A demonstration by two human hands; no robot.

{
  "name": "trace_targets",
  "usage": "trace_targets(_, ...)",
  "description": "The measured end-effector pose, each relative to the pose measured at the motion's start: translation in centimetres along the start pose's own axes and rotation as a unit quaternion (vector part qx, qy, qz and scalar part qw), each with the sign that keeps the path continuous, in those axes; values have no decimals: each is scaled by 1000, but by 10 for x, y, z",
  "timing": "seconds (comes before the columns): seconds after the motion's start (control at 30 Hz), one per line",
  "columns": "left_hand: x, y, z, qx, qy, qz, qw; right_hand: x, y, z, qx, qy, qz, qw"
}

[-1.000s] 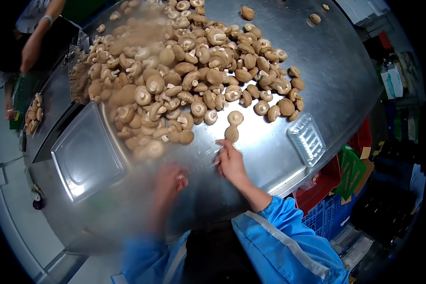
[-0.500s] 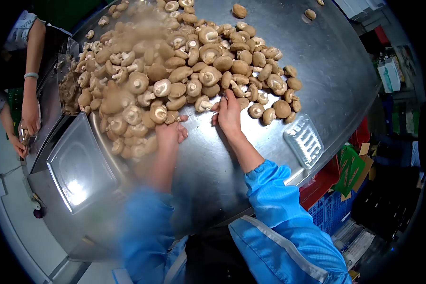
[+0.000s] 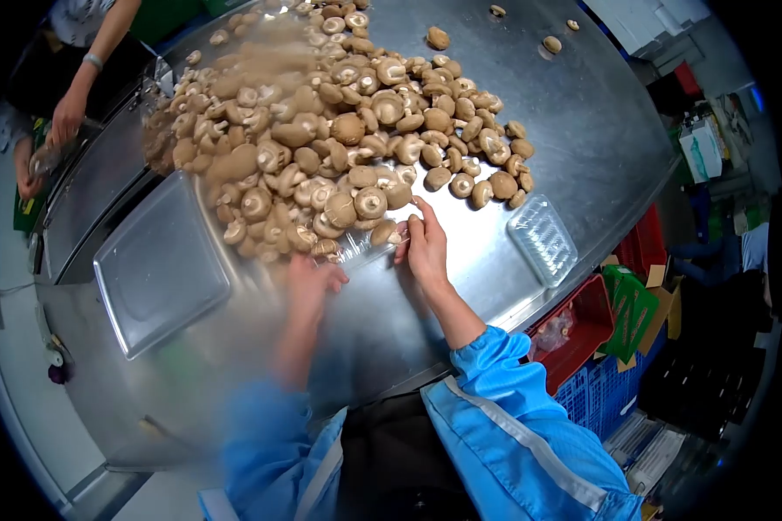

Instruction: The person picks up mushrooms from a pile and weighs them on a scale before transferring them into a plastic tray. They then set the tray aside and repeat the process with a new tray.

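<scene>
A large heap of brown shiitake mushrooms (image 3: 347, 130) covers the metal table. At its near edge lies a clear plastic tray (image 3: 354, 248), partly hidden under mushrooms. My left hand (image 3: 311, 283) is closed at the tray's left end, its outline hazy from a blur on the view. My right hand (image 3: 425, 247) grips the right end, thumb and fingers curled at the rim. One mushroom (image 3: 385, 232) rests beside my right fingertips.
An empty clear tray (image 3: 543, 240) lies right of the heap; a larger clear plastic sheet or lid (image 3: 161, 265) is at left. A co-worker's hand (image 3: 68, 117) holds something at far left. Red crates (image 3: 582, 334) stand beyond the table's right edge.
Both my hands have moved slightly nearer to me relative to the heap. The clear tray between them now shows. The co-worker's arms have shifted, and the whole view has turned a little.
</scene>
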State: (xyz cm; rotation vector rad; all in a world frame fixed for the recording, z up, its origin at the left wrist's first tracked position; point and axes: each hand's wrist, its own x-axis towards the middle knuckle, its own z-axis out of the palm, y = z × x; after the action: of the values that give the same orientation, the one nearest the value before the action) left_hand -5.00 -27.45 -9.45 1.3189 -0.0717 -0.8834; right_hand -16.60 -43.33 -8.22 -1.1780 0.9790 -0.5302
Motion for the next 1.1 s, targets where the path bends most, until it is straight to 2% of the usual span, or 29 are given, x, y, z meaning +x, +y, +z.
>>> trace_targets(0.03,-10,7,-8,35,-20,-10,999,-7,-1,5,-4,-6,-1,1000)
trace_targets(0.17,-45,37,-37,21,-12,13,1000,-35,-9,31,-7,-40,-16,999)
trace_targets(0.33,-76,86,-92,92,53,45,993,-66,-14,87,19,-108,-53,993)
trace_targets(0.4,-86,106,-113,103,91,63,989,-80,-19,114,-23,-115,-67,991)
trace_targets(0.47,-93,125,-128,77,148,68,984,-80,3,140,-127,-110,-215,962)
trace_targets(0.53,-96,138,-154,74,190,72,976,-84,15,162,-166,-124,-259,943)
trace_targets(0.63,-78,135,-229,155,162,90,971,-91,24,193,-249,-140,-299,910)
trace_targets(0.7,-75,142,-253,191,142,83,968,-98,20,209,-303,-155,-303,890)
trace_targets(0.8,-71,147,-269,228,165,79,956,-101,25,229,-346,-141,-351,859)
trace_targets(0.9,-57,124,-319,301,182,123,928,-105,28,237,-345,-156,-337,862)
trace_targets(1.03,-57,120,-359,423,245,174,855,-105,28,230,-329,-171,-306,877)
trace_targets(1.1,-61,141,-349,389,243,209,864,-101,32,225,-330,-153,-329,871)
